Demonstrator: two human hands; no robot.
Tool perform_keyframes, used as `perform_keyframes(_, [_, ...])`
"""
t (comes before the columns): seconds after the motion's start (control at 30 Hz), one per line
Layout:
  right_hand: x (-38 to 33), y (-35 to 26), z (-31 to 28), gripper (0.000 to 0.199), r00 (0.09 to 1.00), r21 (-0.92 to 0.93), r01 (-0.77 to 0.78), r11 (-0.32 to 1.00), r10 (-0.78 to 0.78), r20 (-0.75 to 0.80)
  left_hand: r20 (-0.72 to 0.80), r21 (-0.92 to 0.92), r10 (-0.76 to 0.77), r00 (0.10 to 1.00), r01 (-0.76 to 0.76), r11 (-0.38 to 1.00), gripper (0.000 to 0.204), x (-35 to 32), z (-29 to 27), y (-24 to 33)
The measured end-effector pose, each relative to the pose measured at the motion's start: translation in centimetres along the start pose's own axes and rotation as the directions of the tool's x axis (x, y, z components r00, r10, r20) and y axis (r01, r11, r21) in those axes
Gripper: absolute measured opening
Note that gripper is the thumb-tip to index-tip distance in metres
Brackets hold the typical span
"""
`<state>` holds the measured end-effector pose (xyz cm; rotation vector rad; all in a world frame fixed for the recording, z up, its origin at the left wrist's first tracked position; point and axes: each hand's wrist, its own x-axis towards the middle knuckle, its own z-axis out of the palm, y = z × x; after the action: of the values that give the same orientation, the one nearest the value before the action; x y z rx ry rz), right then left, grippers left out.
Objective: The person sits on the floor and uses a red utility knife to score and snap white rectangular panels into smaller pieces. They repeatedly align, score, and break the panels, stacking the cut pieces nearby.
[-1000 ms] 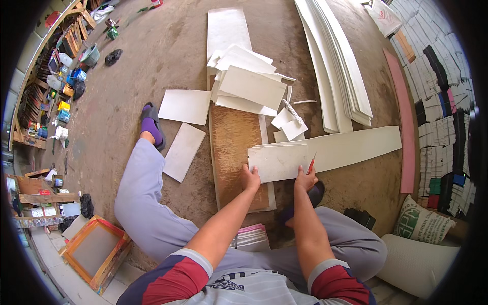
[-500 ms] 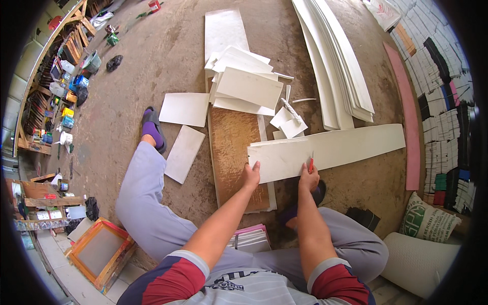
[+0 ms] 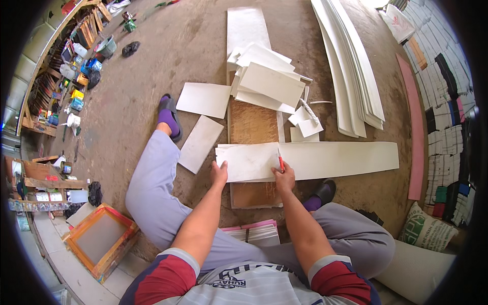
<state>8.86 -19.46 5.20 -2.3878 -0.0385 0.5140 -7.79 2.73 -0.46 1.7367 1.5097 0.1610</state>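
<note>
A long white strip of sheet material [image 3: 340, 158] lies crosswise before me over a brown wooden board [image 3: 254, 124]. On its left end rests a shorter white rectangular piece [image 3: 249, 158], edges roughly lined up. My left hand [image 3: 219, 174] pinches the lower left corner of these layers, thumb on top and fingers hidden beneath. My right hand [image 3: 284, 178] is closed around a red-handled utility knife [image 3: 281, 161]. The knife's thin tip points away from me, at the shorter piece's right edge.
Cut white pieces [image 3: 272, 84] are heaped on the board's far part. Loose rectangles [image 3: 203, 100] lie left of it, small offcuts [image 3: 306, 124] right of it. Long white strips [image 3: 351, 66] are stacked at far right. A framed screen [image 3: 101, 241] stands at lower left.
The white strip has shifted left and now lies straighter across the board, both hands moving with it. The knife tip has come to the shorter piece's right edge.
</note>
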Motion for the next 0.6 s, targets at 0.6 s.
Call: perform_keyframes(0.6, [0.3, 1.3, -1.3, 0.055, 0.997, -0.058, -0.037, 0.998, 0.033, -0.072, 0.009, -0.059, 0.143, 0.99, -0.142, 0.988, 0.065, -2.2, 0.6, 2.8])
